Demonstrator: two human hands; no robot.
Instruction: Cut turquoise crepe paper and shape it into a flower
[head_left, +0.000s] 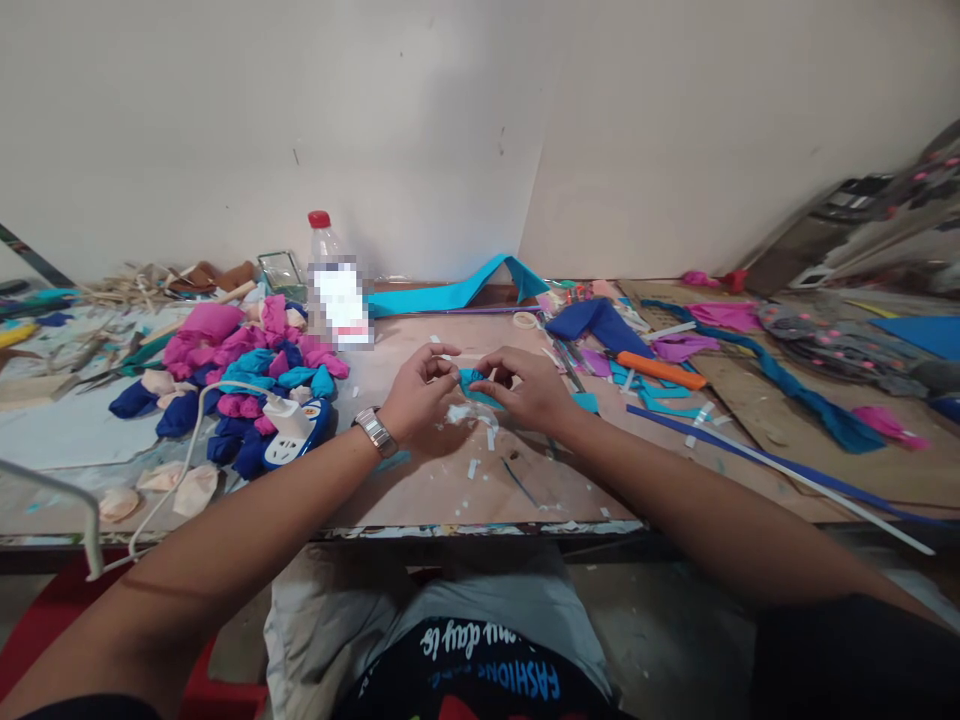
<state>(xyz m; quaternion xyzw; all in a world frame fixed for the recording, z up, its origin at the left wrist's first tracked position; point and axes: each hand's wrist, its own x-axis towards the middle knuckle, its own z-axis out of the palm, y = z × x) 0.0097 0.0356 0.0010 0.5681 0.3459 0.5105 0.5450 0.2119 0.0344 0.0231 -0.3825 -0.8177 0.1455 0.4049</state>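
Observation:
Between my two hands, over the middle of the table, is a small piece of turquoise fabric (480, 390). My left hand (421, 390), with a metal watch (375, 432) on its wrist, pinches the left edge of the piece with thumb and fingers. From the other side my right hand (529, 385) pinches the same piece, its fingers curled over it. Fingertips hide part of the fabric. White fluff (469, 413) lies on the table just below the hands, with small white scraps around it.
Left of my hands sits a heap of pink, blue and turquoise fabric bundles (247, 350), with a power strip (300, 435) and its white cord. A red-capped bottle (322, 245) stands behind. To the right lie an orange cutter (660, 370), fabric strips (787, 370) and a white stick (825, 485).

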